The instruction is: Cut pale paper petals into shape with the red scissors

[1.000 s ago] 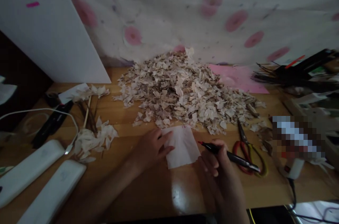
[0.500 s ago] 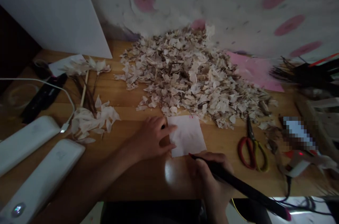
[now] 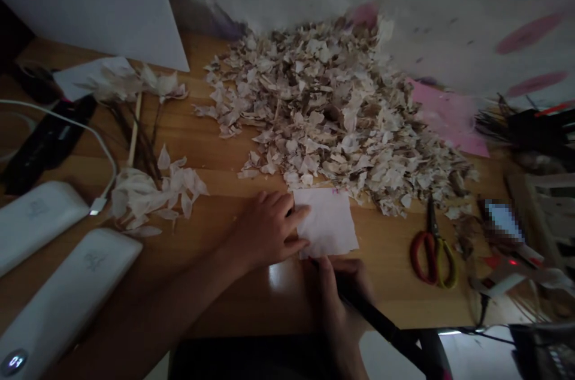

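Observation:
A small square of pale paper (image 3: 327,223) lies flat on the wooden table, in front of the big heap of dry petal-like flakes (image 3: 332,110). My left hand (image 3: 265,230) rests at the paper's left side, fingers apart, with thumb and forefinger reaching onto it. In my right hand (image 3: 344,293) is a long black pen-like tool (image 3: 375,319), gripped like a pen. Its tip is at the paper's lower left edge; in the dim light I cannot tell whether it touches. A few pink marks show at the top edge of the paper.
Scissors (image 3: 432,255) with red and yellow handles lie at right, near a phone (image 3: 504,221) and cables. Pale petal flowers (image 3: 155,197) on stems lie at left, beside two white power banks (image 3: 69,302). Pink paper (image 3: 449,116) lies behind the heap.
The tool's tip has moved left along the paper's lower edge with my right hand. My left hand stays at the paper's left side. The camera view has shifted slightly.

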The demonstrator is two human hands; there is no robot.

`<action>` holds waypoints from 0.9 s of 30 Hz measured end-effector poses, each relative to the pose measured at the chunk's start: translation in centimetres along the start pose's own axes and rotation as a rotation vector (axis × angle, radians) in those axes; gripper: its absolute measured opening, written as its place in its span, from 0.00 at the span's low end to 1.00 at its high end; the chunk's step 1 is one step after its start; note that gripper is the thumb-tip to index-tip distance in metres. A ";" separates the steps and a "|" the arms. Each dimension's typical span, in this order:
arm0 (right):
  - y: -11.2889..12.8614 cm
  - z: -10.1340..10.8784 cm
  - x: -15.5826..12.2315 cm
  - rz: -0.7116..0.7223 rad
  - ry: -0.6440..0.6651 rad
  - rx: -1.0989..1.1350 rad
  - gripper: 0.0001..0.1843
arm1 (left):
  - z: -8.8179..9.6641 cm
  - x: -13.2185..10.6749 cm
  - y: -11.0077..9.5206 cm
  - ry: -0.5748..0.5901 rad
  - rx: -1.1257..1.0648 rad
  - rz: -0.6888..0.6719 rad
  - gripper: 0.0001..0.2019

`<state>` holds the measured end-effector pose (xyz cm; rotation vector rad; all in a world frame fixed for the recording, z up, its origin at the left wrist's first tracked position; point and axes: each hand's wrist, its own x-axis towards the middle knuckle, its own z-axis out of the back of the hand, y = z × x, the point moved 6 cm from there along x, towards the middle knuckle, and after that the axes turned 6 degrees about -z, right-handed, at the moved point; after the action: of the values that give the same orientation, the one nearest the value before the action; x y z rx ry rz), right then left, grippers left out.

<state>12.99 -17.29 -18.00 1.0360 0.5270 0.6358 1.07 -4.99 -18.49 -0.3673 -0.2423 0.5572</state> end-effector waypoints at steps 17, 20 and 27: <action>-0.5 -0.5 -0.5 0.082 -0.043 -0.190 0.15 | 0.4 -0.1 -0.1 -0.036 0.046 0.002 0.26; -0.5 -0.5 -0.6 0.094 -0.066 -0.265 0.16 | 0.3 -0.1 0.0 -0.026 0.047 -0.001 0.26; 1.3 -1.1 -0.6 0.248 -0.067 -0.350 0.15 | 0.3 0.0 0.0 -0.042 0.041 -0.009 0.26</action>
<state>11.49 -16.57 -17.25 0.7919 0.2177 0.8752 0.97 -4.96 -18.23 -0.3150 -0.2723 0.5607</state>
